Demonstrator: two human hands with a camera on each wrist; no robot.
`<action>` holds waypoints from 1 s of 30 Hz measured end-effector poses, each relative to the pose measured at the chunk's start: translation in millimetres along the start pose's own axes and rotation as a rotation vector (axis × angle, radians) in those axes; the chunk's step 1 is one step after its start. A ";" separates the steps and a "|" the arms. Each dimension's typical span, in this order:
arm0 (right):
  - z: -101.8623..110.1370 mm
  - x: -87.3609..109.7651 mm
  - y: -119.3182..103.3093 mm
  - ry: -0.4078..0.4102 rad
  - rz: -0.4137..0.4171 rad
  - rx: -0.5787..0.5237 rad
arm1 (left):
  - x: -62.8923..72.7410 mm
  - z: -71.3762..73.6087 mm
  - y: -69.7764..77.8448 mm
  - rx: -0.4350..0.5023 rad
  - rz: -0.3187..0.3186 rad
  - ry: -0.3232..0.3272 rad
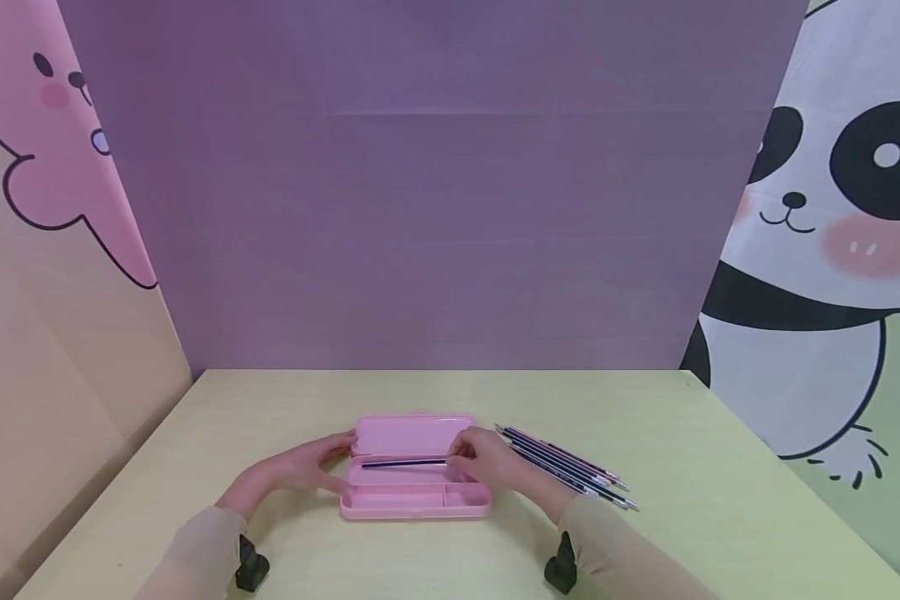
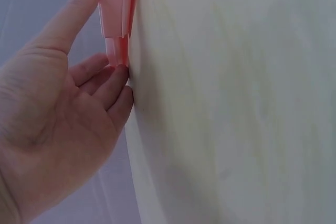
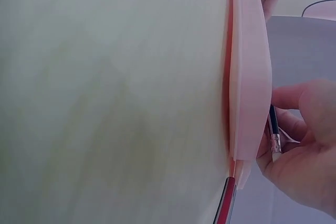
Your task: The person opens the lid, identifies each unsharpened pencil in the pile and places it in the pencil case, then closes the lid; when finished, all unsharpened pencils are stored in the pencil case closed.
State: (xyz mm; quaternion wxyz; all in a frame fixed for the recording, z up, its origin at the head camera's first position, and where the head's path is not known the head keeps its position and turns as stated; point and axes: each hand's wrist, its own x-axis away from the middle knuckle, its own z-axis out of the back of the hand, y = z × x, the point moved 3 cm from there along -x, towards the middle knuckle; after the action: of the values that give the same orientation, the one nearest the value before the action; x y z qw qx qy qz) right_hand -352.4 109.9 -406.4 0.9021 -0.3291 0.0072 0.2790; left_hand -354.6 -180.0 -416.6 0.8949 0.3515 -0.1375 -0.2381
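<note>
A pink pencil case (image 1: 392,513) lies on the table with its lid (image 1: 405,437) folded back. My left hand (image 1: 307,465) rests at its left end, the thumb against the case's side and the fingertips by the lid's edge. Over the case, my right hand (image 1: 489,457) pinches a dark pencil (image 1: 405,462) near its white eraser end, which shows in the right wrist view beside a metal band (image 3: 276,142). The pencil lies level across the case, its other end pointing left. I cannot tell whether it touches the tray.
Several striped pencils (image 1: 562,462) lie in a loose bundle on the table (image 1: 330,567), just right of the case, under and beside my right forearm. A small divider (image 1: 444,495) splits the case's front compartment. A purple backdrop (image 1: 435,208) stands behind the table.
</note>
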 end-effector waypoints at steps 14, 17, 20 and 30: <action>-1.9 -1.1 -3.1 -0.010 0.030 0.021 | -0.8 -2.1 3.7 -0.003 0.014 -0.003; -1.9 -2.2 -3.9 0.008 0.047 0.055 | -0.3 -2.4 4.4 -0.013 0.019 -0.006; -1.3 -2.8 -4.8 0.018 0.048 0.079 | -0.3 -2.6 4.2 -0.018 0.024 -0.007; 0.6 -3.5 -5.3 0.049 0.018 0.067 | -2.0 -2.0 1.5 -0.009 0.037 0.009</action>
State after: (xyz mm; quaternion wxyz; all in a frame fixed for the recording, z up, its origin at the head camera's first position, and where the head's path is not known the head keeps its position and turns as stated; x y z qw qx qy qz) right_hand -352.8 105.1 -402.1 0.9097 -0.3051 0.0414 0.2785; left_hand -354.9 -176.8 -417.1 0.9012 0.3460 -0.1390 -0.2208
